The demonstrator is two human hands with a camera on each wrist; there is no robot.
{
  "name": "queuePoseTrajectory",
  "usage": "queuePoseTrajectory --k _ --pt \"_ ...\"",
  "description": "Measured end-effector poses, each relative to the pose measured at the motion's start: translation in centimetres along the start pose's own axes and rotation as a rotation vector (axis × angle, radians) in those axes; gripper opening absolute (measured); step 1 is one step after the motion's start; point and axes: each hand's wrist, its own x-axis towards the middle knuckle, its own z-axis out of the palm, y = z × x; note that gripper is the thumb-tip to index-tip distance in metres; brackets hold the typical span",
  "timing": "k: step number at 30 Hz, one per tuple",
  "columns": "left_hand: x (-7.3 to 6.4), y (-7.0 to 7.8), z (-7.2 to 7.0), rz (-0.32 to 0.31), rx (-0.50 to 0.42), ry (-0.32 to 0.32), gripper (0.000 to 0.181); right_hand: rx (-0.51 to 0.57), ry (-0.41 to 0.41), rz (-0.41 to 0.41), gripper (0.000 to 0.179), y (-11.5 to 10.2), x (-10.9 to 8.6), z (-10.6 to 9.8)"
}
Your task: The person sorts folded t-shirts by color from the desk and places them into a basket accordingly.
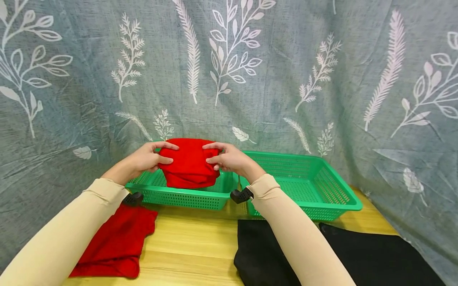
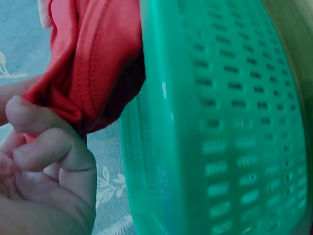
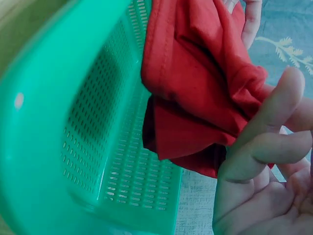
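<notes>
A folded red garment [image 1: 189,163] with a stitched hem is held over the left green basket [image 1: 186,198]. My left hand [image 1: 144,159] pinches its left side between thumb and fingers. On the opposite side, my right hand [image 1: 234,159] grips the cloth the same way. The left wrist view shows the hem of the red garment [image 2: 105,58] hanging just beside the basket's rim. In the right wrist view, loose folds of the garment [image 3: 195,93] droop over the basket's interior.
A second green basket [image 1: 336,188] stands to the right. Another red garment [image 1: 123,242] lies at the table's left, partly behind my left sleeve. Black cloths [image 1: 255,246] lie at the front and right of the wooden table [image 1: 189,246]. A patterned curtain [image 1: 272,87] hangs behind the baskets.
</notes>
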Motion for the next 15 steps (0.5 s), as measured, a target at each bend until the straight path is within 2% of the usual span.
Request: queuePoseTrajectory --k 8,15 --pt "1.0 0.0 -0.2 -0.069 0.081 -0.02 0.053 0.037 -0.002 0.041 0.049 0.3 1.5 0.4" --pt "1.7 -0.5 -0.2 -0.087 0.126 -0.032 0.051 0.043 0.02 0.087 0.047 0.5 2.4 0.7"
